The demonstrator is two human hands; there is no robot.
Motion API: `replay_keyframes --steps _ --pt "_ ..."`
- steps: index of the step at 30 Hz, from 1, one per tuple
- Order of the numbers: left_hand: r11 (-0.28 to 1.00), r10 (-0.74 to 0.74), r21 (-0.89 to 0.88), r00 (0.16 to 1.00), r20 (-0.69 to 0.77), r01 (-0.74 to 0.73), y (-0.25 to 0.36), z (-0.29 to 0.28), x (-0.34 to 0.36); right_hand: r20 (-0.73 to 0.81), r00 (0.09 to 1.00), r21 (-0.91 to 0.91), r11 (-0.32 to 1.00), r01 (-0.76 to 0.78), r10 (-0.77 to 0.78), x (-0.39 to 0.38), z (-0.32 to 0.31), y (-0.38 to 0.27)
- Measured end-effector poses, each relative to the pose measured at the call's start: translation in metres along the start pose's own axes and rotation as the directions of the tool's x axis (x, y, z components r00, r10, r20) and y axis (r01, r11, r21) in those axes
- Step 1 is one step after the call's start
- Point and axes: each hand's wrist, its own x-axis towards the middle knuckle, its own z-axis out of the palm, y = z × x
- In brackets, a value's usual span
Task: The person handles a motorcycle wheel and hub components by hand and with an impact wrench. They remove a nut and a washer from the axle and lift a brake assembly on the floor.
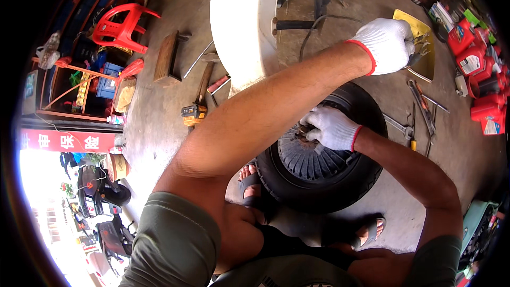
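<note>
A black-tyred wheel (319,196) with a dark ribbed hub (311,162) lies flat on the floor between my feet. My right hand (332,127), in a white glove with a red cuff, rests at the hub's centre. Its fingers curl round something small by the axle that I cannot make out. My left arm reaches across above the wheel. My left hand (383,47), gloved the same way, is closed at the edge of a yellow tray (425,69). Dark metal pieces (421,48) show beside its fingers; what it grips is hidden.
Wrenches (423,109) and a screwdriver (413,138) lie right of the wheel. A white curved panel (241,21), a hammer (204,77), a yellow-black battery pack (194,113) and a wooden block (167,61) are on the left. Red bottles (473,58) line the right side; a red chair (119,29) stands far left.
</note>
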Motion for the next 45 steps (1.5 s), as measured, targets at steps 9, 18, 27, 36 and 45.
replay_keyframes --steps 9,18,27,36,45 --pt "1.000 -0.003 0.029 1.000 0.018 0.002 0.002 0.002 0.004 -0.045 0.999 -0.106 0.994 0.026 -0.031 -0.005 0.001 -0.004" --pt "0.999 0.018 0.030 1.000 0.014 -0.019 0.000 0.004 0.000 0.021 1.000 -0.115 0.993 -0.001 0.004 0.001 -0.011 -0.015" --pt "1.000 0.022 0.021 0.998 0.063 -0.023 -0.003 0.002 -0.003 -0.086 0.995 0.004 0.999 0.053 -0.052 0.002 0.002 -0.005" --pt "0.999 0.029 0.039 0.993 0.117 -0.034 -0.006 -0.006 -0.002 -0.208 0.973 0.066 0.991 0.113 -0.097 0.007 0.007 -0.005" --pt "0.994 -0.026 0.111 0.986 0.167 0.007 -0.010 -0.007 -0.004 -0.243 0.964 0.041 0.992 0.123 -0.110 0.005 0.014 -0.002"
